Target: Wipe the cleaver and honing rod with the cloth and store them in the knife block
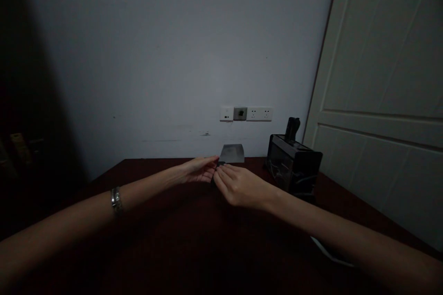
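Observation:
Both my arms reach far across a dark red-brown table (180, 244). My left hand (200, 169) and my right hand (238, 186) meet at the far side, fingertips touching a small dark object (220, 164) at the base of a grey upright sheet or stand (232, 153). The fingers of both hands are curled together around that small object. The room is dim, so I cannot make out what the object is. A metal bracelet (116, 199) sits on my left wrist.
A black box-like device (293, 162) with a dark upright piece on top stands at the right, close to my right hand. White wall sockets (246, 114) are above the table. A white door (384, 101) is on the right. A pale flat item (328, 252) lies under my right forearm.

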`<state>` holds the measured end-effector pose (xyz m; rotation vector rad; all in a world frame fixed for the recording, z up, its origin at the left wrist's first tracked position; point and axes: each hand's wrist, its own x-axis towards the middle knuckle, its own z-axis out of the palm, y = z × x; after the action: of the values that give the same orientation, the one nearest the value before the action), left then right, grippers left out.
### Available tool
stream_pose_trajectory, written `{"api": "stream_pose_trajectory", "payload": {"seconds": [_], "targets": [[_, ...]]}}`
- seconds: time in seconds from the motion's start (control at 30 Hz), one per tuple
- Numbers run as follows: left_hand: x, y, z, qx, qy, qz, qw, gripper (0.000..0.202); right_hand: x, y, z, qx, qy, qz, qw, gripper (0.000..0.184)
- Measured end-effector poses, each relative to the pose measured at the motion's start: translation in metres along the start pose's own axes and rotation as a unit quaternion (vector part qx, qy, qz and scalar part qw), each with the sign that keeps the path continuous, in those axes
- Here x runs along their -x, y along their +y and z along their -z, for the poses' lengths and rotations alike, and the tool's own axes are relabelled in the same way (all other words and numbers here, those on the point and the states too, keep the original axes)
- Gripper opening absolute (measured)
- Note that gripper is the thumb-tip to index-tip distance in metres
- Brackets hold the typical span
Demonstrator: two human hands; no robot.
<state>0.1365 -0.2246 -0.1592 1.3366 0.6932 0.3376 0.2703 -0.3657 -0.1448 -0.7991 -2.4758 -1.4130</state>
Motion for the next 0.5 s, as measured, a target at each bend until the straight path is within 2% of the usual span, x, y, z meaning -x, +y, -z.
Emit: {"api": "stream_pose_trajectory", "payload": {"seconds": [0.13, 0.33, 0.5], "targets": [[0.004, -0.008, -0.008, -0.028, 0.011, -0.008, 1.0, 0.032, 0.011, -0.012, -0.004, -0.005, 0.012, 0.022, 1.0, 0.025], [0.008, -0.013, -0.01, -0.09, 0.027, 0.01, 0.995, 0.033, 0.019, -0.023, -0.005, -0.014, 0.011, 0.033, 0.999, 0.025], [0.013, -0.015, -0.013, -0.15, 0.069, 0.031, 0.986, 0.038, 0.02, -0.03, -0.011, -0.03, 0.009, 0.032, 0.999, 0.026]]}}
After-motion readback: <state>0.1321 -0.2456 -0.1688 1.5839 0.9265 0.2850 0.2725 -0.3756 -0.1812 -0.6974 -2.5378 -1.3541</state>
